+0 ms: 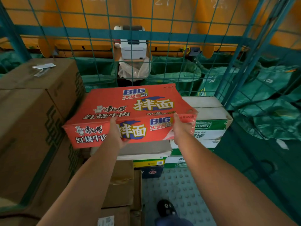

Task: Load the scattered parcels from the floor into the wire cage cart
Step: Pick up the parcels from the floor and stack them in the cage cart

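I hold a red noodle carton [130, 115] out in front of me with both hands, inside the wire cage cart [162, 38]. My left hand [119, 134] grips its near face from below, fingers curled under the bottom edge. My right hand [180, 128] grips the near right corner, where loose clear wrap bunches around my fingers. The carton is tilted, its far edge higher than the near one, and I cannot tell whether its far end rests on anything. Just to the left of my left hand stands a tall stack of brown cardboard boxes [32, 128]. Beyond and below my right hand sits a white and green carton [210, 121], with more flat parcels [146, 150] stacked under the red one. Below my arms lies the studded grey cart floor [179, 190], with my dark shoe [166, 207] on it.
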A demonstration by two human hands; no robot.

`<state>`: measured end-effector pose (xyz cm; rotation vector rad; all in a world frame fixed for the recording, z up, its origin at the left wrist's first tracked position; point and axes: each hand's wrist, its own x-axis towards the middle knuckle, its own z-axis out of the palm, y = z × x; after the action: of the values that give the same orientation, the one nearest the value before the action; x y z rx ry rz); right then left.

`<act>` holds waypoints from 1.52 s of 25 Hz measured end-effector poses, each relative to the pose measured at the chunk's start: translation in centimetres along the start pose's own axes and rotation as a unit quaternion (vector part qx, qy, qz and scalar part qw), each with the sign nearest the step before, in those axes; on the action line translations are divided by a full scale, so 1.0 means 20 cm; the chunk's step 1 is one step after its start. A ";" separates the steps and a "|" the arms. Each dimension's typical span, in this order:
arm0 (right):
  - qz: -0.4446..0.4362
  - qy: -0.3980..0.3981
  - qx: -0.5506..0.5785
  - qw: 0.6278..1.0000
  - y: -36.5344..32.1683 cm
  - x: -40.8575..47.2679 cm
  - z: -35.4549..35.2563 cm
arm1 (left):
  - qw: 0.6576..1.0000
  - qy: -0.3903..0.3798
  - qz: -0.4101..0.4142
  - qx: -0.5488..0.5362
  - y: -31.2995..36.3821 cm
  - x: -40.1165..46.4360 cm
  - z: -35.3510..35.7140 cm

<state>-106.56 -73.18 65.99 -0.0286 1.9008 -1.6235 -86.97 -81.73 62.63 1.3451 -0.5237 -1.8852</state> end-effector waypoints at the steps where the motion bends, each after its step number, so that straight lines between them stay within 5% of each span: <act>1: 0.001 -0.014 0.002 1.000 0.01 -0.01 -0.03 | 1.000 0.004 0.009 0.013 -0.01 -0.04 0.02; 13: 0.113 0.015 0.116 0.987 0.45 -0.21 -0.49 | 0.998 -0.013 0.041 0.049 -0.49 -0.50 -0.02; 21: 0.161 -0.138 0.066 0.975 0.45 -0.29 -0.89 | 0.999 0.029 0.005 0.021 -0.89 -0.75 0.13; 25: 0.153 -0.134 0.079 0.976 0.77 0.08 -1.11 | 0.998 0.068 -0.009 0.006 -1.20 -0.89 0.20; 33: 0.145 -0.049 0.031 0.988 0.76 -0.04 -1.99 | 0.993 0.077 -0.082 0.030 -2.04 -1.26 0.47; 38: 0.237 -0.033 -0.022 0.971 1.08 0.11 -2.19 | 0.983 0.091 -0.155 0.041 -2.39 -1.16 0.43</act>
<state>-120.74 -30.21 47.40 0.3256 1.7248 -1.2396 -107.13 -34.34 47.04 1.7158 -0.3154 -1.9740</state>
